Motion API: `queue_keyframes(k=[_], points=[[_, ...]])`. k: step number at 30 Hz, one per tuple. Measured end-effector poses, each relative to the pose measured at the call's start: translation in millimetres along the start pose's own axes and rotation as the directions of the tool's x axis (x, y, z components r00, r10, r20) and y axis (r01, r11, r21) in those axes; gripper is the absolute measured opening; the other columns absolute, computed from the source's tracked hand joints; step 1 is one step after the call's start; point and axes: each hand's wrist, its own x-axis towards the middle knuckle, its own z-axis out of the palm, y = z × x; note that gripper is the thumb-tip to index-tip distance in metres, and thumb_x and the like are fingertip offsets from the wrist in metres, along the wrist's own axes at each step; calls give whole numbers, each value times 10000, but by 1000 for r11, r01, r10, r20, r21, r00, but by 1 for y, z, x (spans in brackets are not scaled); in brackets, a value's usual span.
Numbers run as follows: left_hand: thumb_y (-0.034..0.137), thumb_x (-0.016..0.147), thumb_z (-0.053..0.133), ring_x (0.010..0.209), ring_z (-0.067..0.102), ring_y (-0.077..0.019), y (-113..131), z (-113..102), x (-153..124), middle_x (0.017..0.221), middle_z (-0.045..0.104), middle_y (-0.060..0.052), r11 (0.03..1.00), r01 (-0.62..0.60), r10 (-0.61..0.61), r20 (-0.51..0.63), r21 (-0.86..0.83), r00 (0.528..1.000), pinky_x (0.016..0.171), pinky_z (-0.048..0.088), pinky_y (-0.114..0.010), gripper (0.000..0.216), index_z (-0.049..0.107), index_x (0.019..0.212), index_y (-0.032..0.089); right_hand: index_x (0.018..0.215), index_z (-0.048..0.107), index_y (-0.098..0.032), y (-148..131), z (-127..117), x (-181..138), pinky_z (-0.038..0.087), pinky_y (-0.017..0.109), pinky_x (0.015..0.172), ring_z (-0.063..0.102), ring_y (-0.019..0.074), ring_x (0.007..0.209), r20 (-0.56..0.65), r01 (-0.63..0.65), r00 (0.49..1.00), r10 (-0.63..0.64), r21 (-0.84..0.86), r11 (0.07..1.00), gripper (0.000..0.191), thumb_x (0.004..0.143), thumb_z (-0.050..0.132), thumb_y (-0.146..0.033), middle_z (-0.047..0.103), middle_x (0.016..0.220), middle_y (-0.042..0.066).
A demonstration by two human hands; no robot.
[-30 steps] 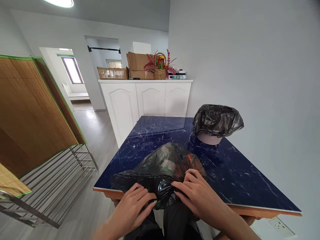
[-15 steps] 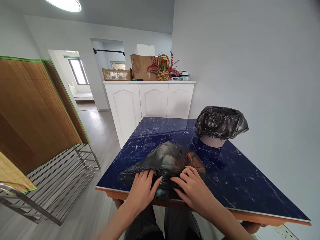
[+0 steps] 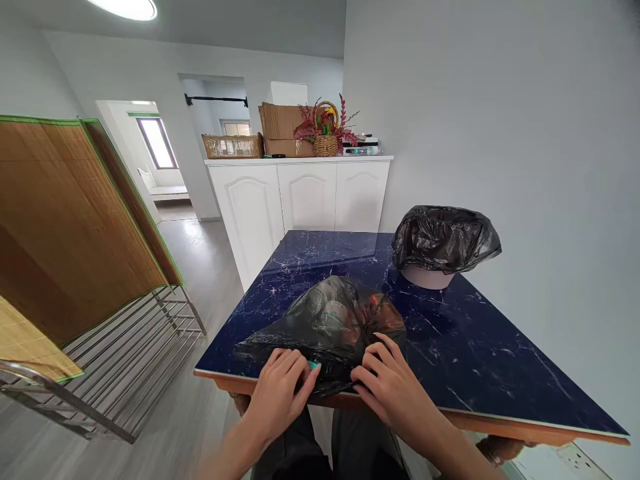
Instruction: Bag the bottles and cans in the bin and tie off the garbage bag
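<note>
Head camera looks down on a dark blue marbled bench [image 3: 475,360] with a filled black bag [image 3: 330,320] lying at its near edge, right in front of the person, where both hands reach it without stretching. The left hand [image 3: 280,390] lies open on the loose, flattened end of the bag, fingers stretched forward and pressing the plastic down against the bench edge. The right hand [image 3: 393,387] sits just beside it on the same flat end, its fingers crooked into the plastic as if bunching a fold, but the thumb is hidden beneath the hand, so I cannot tell whether it truly grips or only presses. Held this way, the hands seem to pin the empty end while the bulk of the contents sits heaped on the far side. A bin [image 3: 445,243] lined with a black sack stands well apart by the wall at the right. What the bag holds is hard to make out: pale rounded shapes and something orange show dimly through the plastic. A small teal spot at the left fingertips is too small to name. Beyond stand a white cabinet [image 3: 305,197] with a flower basket [image 3: 326,130]; a bamboo screen [image 3: 65,220] and a metal rack [image 3: 125,360] are cut off at the left.
</note>
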Motion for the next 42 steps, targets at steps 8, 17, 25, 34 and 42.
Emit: queue_keyframes(k=[8, 17, 25, 34, 42], points=[[346, 1045, 577, 930, 718, -308, 1, 27, 19, 1036, 718, -76, 974, 185, -186, -4, 128, 983, 840, 503, -436, 221, 474, 1194, 219, 980, 616, -261, -10, 0, -10, 403, 679, 1193, 637, 277, 1031, 3, 10, 1000, -10, 81, 997, 205, 920, 723, -96, 664, 917, -2], [412, 1087, 501, 1002, 753, -326, -39, 17, 23, 1154, 773, -114, 969, 197, -190, -65, 149, 980, 880, 555, -460, 316, 499, 1322, 201, 1231, 627, -294, 35, -14, -13, 559, 444, 1004, 674, 245, 1050, -241, -152, 939, 246, 352, 924, 212, 1052, 557, -203, 705, 1012, 39], [504, 1056, 556, 964, 743, -236, -25, -82, 30, 1090, 764, -49, 958, 277, -282, -402, -72, 871, 865, 564, -336, 305, 636, 1193, 244, 1230, 648, -256, 89, 0, -41, 521, 293, 571, 731, 236, 844, -179, -585, 677, 714, 458, 669, 363, 1031, 538, -540, 747, 1064, 86], [582, 943, 663, 784, 642, -197, -75, -168, 108, 903, 702, -17, 924, 365, -348, -657, -118, 669, 759, 514, -322, 394, 701, 1088, 217, 1226, 633, -263, 110, 21, -62, 561, 316, 704, 762, 284, 1031, 25, -669, 575, 818, 590, 452, 466, 954, 584, -638, 784, 1035, 83], [558, 964, 568, 685, 519, -192, -164, -109, 186, 740, 573, -15, 888, 459, -415, -469, -24, 779, 673, 389, -304, 431, 693, 1027, 150, 1245, 610, -251, 111, 24, -63, 584, 354, 829, 770, 280, 1020, 36, -655, 594, 804, 601, 457, 460, 966, 581, -615, 788, 1078, 98]])
